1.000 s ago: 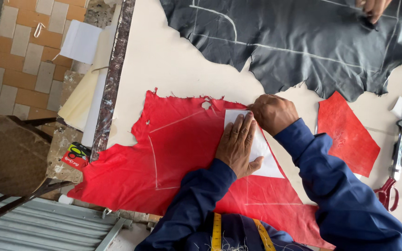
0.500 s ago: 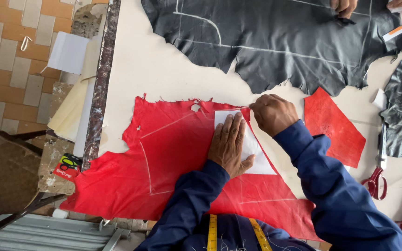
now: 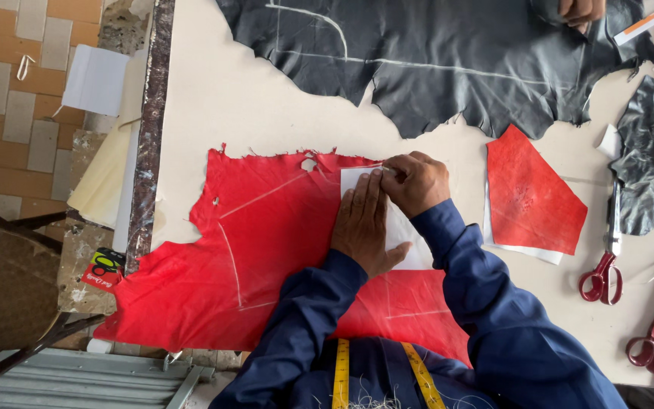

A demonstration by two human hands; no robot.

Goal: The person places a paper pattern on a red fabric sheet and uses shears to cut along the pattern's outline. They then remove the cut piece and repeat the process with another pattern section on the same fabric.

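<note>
White template (image 3: pixel 399 227): lies flat on the red hide (image 3: pixel 266 250) at the table's (image 3: pixel 251 106) near middle, pinned by the left hand (image 3: pixel 363 223), fingers spread open and pressed flat. Right hand (image 3: pixel 418 182): at the template's top edge, fingers curled shut; what they pinch cannot be told. Beyond: cut red piece (image 3: pixel 527 193) to the right, red scissors (image 3: pixel 603 265) beside it, black hide (image 3: pixel 433 60) across the far side with another person's hand (image 3: pixel 580 10) on it.
</note>
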